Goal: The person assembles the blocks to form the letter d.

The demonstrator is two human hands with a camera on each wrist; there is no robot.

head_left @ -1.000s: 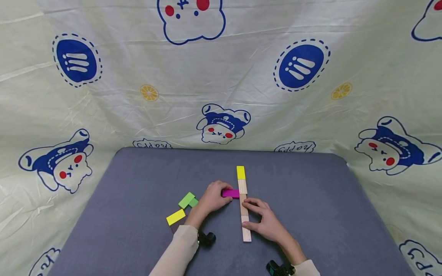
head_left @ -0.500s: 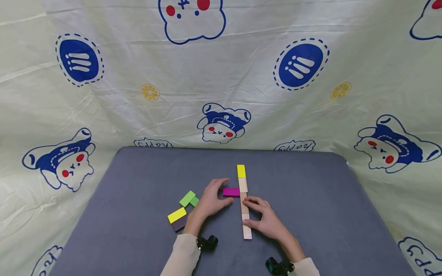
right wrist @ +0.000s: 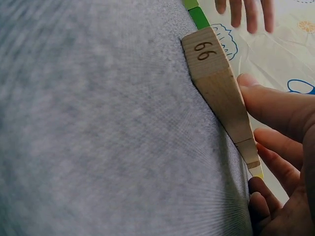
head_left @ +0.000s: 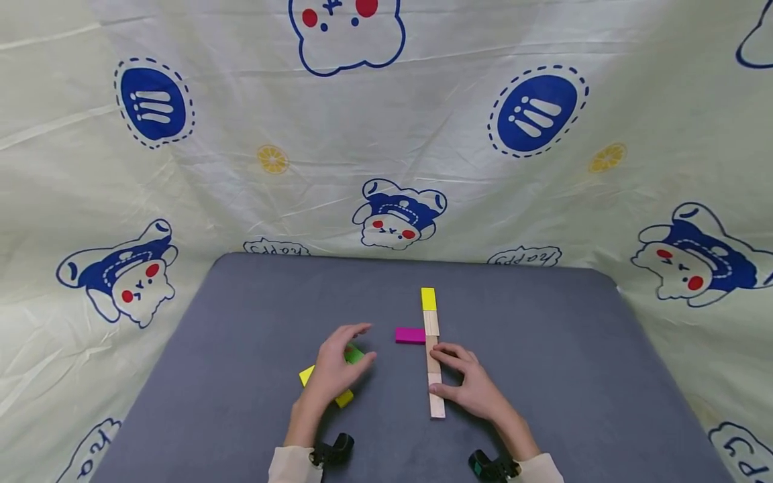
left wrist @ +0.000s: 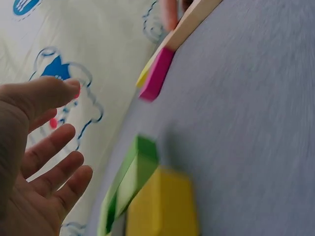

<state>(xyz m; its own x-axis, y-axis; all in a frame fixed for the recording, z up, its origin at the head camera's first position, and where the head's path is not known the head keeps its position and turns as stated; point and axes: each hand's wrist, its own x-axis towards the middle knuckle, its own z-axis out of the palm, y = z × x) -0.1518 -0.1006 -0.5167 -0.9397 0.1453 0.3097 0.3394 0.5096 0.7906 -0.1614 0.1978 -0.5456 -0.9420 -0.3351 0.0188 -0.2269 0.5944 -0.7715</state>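
Note:
My left hand point(head_left: 331, 365) hovers over a small cluster of blocks, fingers spread and holding nothing. Partly hidden beneath it are a green block point(head_left: 355, 354) and a yellow block point(head_left: 344, 398); the left wrist view shows the green blocks point(left wrist: 142, 167) and a yellow block point(left wrist: 165, 204) close by, blurred. My right hand point(head_left: 474, 388) touches a straight row of plain wooden blocks point(head_left: 437, 404) with thumb and fingertips. A yellow block point(head_left: 428, 299) forms the row's far end. A magenta block point(head_left: 410, 335) lies crosswise against the row's left side.
All the blocks lie on a grey cloth-covered table point(head_left: 561, 349). Behind it hangs a pale printed curtain point(head_left: 465, 168). The near wooden block point(right wrist: 216, 88) carries the number 66 or 99 on its end.
My left hand has let go of the magenta block and moved left, to above the green and yellow blocks. The magenta block stays against the row. My right hand keeps its place.

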